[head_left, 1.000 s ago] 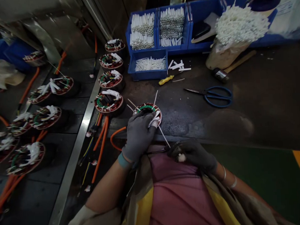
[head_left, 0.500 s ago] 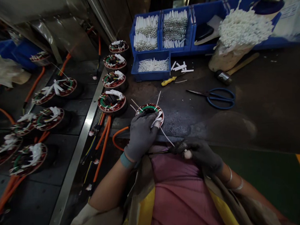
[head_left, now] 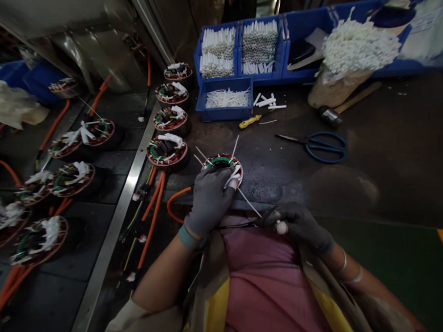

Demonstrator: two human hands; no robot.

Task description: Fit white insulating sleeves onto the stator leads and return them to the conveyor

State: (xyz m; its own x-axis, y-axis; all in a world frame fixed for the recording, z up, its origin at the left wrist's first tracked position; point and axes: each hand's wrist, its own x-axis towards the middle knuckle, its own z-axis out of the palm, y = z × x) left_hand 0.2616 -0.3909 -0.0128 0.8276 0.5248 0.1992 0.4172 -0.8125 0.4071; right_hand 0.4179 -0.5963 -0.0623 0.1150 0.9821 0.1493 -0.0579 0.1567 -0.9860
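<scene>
Nearer us than the blue tray, the wound ring sits under our left hand; we cannot tell whether that hand grips. Right of the tray, nearest us, our right hand pinches the white strand.

Dark, scuffed tabletop; at right, blue-handled scissors and a wooden-handled hammer; at center, a yellow-handled tool, white tubes and a blue tray; at left, a column of wound rings; near the front edge, another ring.
</scene>
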